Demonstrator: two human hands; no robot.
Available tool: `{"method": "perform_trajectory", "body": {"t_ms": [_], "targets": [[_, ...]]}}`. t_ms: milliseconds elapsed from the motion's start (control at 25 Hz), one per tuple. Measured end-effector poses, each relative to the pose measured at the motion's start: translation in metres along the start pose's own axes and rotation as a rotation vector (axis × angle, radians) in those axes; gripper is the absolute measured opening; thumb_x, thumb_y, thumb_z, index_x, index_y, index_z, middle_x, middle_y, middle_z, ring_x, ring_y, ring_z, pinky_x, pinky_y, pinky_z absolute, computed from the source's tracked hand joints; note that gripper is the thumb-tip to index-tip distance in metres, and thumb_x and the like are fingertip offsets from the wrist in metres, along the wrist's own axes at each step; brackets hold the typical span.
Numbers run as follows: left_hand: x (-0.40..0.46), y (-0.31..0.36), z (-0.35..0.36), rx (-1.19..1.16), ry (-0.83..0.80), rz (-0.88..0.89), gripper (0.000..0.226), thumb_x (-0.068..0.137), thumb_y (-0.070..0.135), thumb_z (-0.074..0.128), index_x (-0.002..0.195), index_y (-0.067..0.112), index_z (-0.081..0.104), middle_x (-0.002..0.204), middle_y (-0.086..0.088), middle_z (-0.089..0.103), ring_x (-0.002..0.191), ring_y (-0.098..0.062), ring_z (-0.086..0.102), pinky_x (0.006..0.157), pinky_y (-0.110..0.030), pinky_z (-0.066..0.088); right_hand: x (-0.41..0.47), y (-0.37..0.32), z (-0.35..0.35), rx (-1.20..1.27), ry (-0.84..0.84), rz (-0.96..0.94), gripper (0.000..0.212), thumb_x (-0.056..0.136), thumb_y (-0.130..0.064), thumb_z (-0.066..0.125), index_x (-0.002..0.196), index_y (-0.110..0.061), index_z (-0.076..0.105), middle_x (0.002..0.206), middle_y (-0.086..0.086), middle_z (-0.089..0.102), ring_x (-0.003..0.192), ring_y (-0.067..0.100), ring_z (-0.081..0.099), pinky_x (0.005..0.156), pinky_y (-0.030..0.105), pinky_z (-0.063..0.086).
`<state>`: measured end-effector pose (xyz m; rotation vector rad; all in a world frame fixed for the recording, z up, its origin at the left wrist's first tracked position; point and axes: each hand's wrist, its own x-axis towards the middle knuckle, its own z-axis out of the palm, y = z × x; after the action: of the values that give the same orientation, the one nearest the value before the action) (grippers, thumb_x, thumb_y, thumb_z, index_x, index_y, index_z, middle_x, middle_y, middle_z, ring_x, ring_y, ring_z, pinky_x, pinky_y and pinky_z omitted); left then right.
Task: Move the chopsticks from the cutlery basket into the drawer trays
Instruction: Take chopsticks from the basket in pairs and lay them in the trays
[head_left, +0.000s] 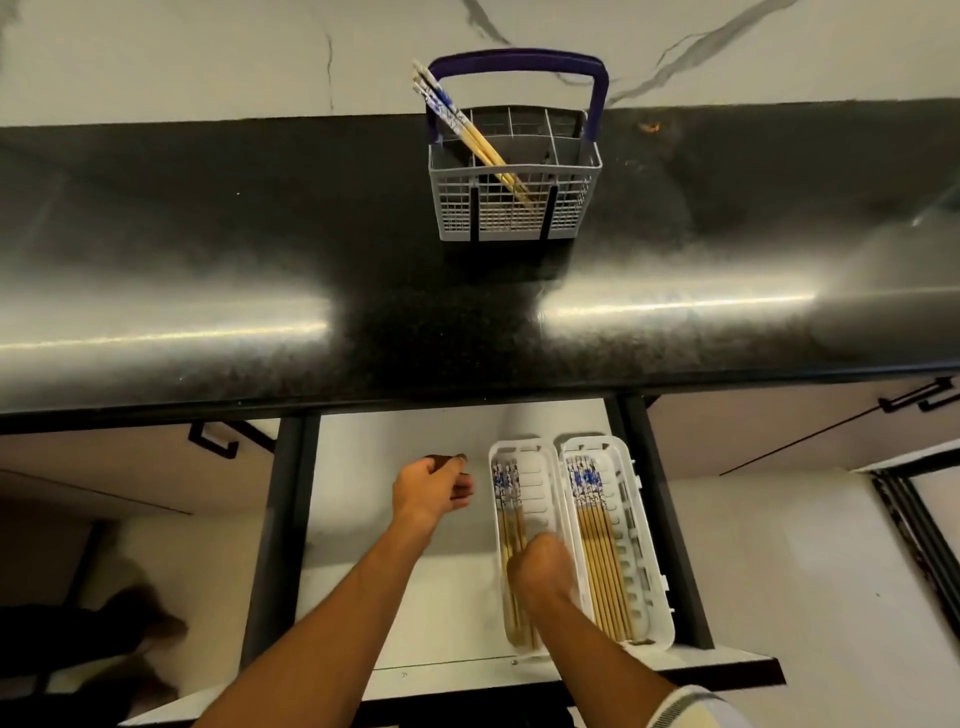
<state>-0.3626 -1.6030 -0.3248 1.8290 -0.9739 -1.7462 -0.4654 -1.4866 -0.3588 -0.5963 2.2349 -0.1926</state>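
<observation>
Clearly the job is midway — some chopsticks are already laid in the drawer and a few more wait up on the counter. The cutlery basket (514, 192) stands on the dark countertop (208, 260) at about twelve o'clock from the hands, and a small bunch of chopsticks (470, 132) leans in it, patterned ends tipped toward ten o'clock over the rim. Down in the open drawer (395, 519) two white trays lie side by side. The right-hand tray (644, 530) holds a neat row of chopsticks, patterned ends at twelve o'clock. The left-hand tray (540, 499) holds a smaller set, and the right hand (543, 571) sits over their plain ends at the six o'clock part of that tray. That hand is blurred and seen from the back, so I cannot tell whether its fingers pinch the sticks or have let go. The left hand (434, 488) hovers over the bare drawer floor at about nine o'clock from the trays, fingers loosely curled with nothing in them.

My reading is that a batch is being settled in the left-hand tray. The next move would call for a reach up to twelve o'clock, gathering the leaning bunch near its upper ends and lifting it out without tipping the basket.
</observation>
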Motion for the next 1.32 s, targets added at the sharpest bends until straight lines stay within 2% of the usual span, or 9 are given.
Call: {"method": "perform_trajectory", "body": {"t_ms": [80, 160, 440, 840, 960, 1040, 1160, 1240, 1320], "targets": [[0.002, 0.0, -0.002, -0.008, 0.009, -0.009, 0.02, 0.089, 0.02, 0.07, 0.089, 0.0, 0.071, 0.08, -0.018, 0.076, 0.076, -0.032, 0.075, 0.073, -0.042, 0.063, 0.0, -0.002, 0.0, -0.024, 0.001, 0.015, 0.012, 0.091, -0.004, 0.059, 0.098, -0.006, 0.068, 0.097, 0.009, 0.072, 0.087, 0.021, 0.07, 0.072, 0.026, 0.059], [0.002, 0.0, -0.001, -0.015, 0.014, -0.015, 0.02, 0.089, 0.02, 0.07, 0.09, 0.001, 0.071, 0.081, -0.017, 0.076, 0.077, -0.031, 0.075, 0.072, -0.041, 0.063, 0.0, -0.004, 0.0, -0.062, 0.014, -0.002, 0.013, 0.092, -0.006, 0.058, 0.101, -0.007, 0.067, 0.099, 0.009, 0.072, 0.089, 0.021, 0.07, 0.073, 0.027, 0.058], [-0.001, 0.001, 0.004, -0.014, 0.019, -0.011, 0.017, 0.091, 0.02, 0.068, 0.089, 0.004, 0.071, 0.082, -0.016, 0.076, 0.078, -0.03, 0.075, 0.073, -0.04, 0.063, -0.009, 0.006, -0.001, -0.195, 0.143, -0.134, 0.015, 0.093, -0.009, 0.057, 0.101, -0.011, 0.07, 0.096, 0.004, 0.072, 0.086, 0.017, 0.07, 0.074, 0.025, 0.059], [-0.006, -0.001, 0.002, -0.051, 0.025, -0.015, 0.022, 0.092, 0.021, 0.067, 0.098, 0.001, 0.071, 0.084, -0.016, 0.076, 0.078, -0.029, 0.075, 0.072, -0.038, 0.063, -0.013, 0.009, -0.002, -0.191, 0.16, -0.23, 0.015, 0.095, -0.01, 0.058, 0.104, -0.013, 0.069, 0.093, 0.002, 0.072, 0.078, 0.013, 0.069, 0.07, 0.022, 0.058], [-0.018, 0.013, 0.001, -0.185, -0.03, -0.014, 0.029, 0.092, 0.025, 0.067, 0.102, -0.002, 0.07, 0.081, -0.016, 0.075, 0.074, -0.028, 0.074, 0.07, -0.038, 0.063, -0.019, -0.004, -0.015, -0.147, 0.18, -0.282, 0.015, 0.095, -0.015, 0.055, 0.102, -0.016, 0.069, 0.09, -0.002, 0.071, 0.076, 0.014, 0.067, 0.064, 0.024, 0.056], [-0.028, 0.049, 0.002, -0.363, -0.221, -0.016, 0.036, 0.092, 0.033, 0.065, 0.104, -0.001, 0.069, 0.084, -0.017, 0.074, 0.075, -0.029, 0.073, 0.07, -0.039, 0.062, -0.022, -0.037, -0.041, -0.097, 0.242, -0.396, 0.014, 0.097, -0.027, 0.055, 0.099, -0.02, 0.067, 0.091, -0.004, 0.068, 0.077, 0.011, 0.064, 0.067, 0.024, 0.055], [-0.034, 0.143, 0.008, -0.412, -0.426, 0.089, 0.039, 0.092, 0.038, 0.062, 0.106, 0.003, 0.07, 0.09, -0.018, 0.075, 0.078, -0.027, 0.074, 0.07, -0.036, 0.062, -0.031, -0.114, -0.106, 0.043, 0.405, -0.658, 0.016, 0.098, -0.034, 0.052, 0.094, -0.023, 0.064, 0.087, -0.008, 0.058, 0.077, 0.008, 0.056, 0.068, 0.019, 0.047], [-0.037, 0.214, 0.014, -0.414, -0.394, 0.185, 0.031, 0.092, 0.035, 0.063, 0.101, 0.006, 0.07, 0.085, -0.015, 0.075, 0.076, -0.024, 0.074, 0.069, -0.034, 0.062, -0.036, -0.164, -0.153, 0.104, 0.528, -0.786, 0.018, 0.097, -0.032, 0.052, 0.09, -0.021, 0.064, 0.084, -0.006, 0.058, 0.076, 0.012, 0.056, 0.066, 0.022, 0.046], [-0.036, 0.271, 0.017, -0.392, -0.275, 0.289, 0.022, 0.093, 0.028, 0.064, 0.097, 0.007, 0.07, 0.085, -0.013, 0.074, 0.077, -0.023, 0.073, 0.074, -0.035, 0.061, -0.036, -0.205, -0.193, 0.135, 0.606, -0.836, 0.018, 0.095, -0.029, 0.053, 0.086, -0.018, 0.065, 0.084, -0.002, 0.061, 0.077, 0.017, 0.059, 0.065, 0.028, 0.046]]}}
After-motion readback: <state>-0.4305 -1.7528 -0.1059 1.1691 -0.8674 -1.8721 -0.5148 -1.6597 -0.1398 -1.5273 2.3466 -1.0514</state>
